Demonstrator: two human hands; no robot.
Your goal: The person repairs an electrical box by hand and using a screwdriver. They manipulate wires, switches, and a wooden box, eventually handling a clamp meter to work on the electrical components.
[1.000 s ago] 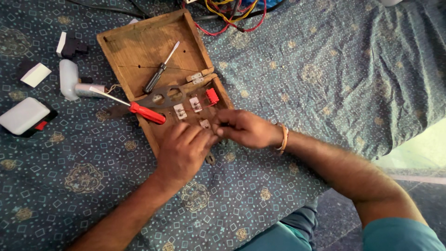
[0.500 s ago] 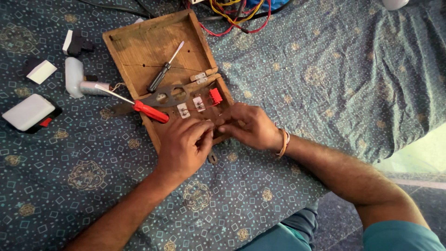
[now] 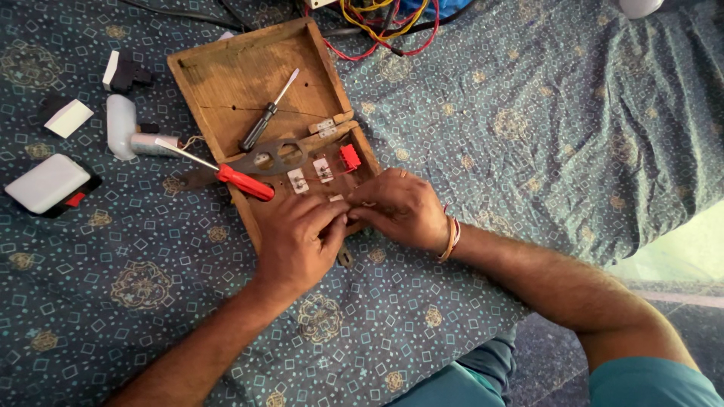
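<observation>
A shallow wooden box (image 3: 226, 83) lies open on a blue patterned cloth. My left hand (image 3: 298, 241) and my right hand (image 3: 400, 207) meet at the box's near edge, fingertips pinched together on a small white part (image 3: 335, 199) that they mostly hide. Just beyond my fingers sit two small white switch pieces (image 3: 311, 175), a red switch (image 3: 349, 157) and a dark metal plate with round holes (image 3: 273, 157). A red-handled screwdriver (image 3: 226, 173) lies across the box's left wall. A black-handled screwdriver (image 3: 268, 113) rests inside the box.
Coloured wires (image 3: 381, 22) trail off at the top. Left of the box lie a white cylinder (image 3: 121, 136), a white block (image 3: 68, 118), a black-and-white piece (image 3: 121, 73) and a white box with black edging (image 3: 47, 183). A bare floor (image 3: 679, 249) shows at the right.
The view has shifted slightly. My hands stay together at the box's near edge, with the fingers working in small movements on the small part.
</observation>
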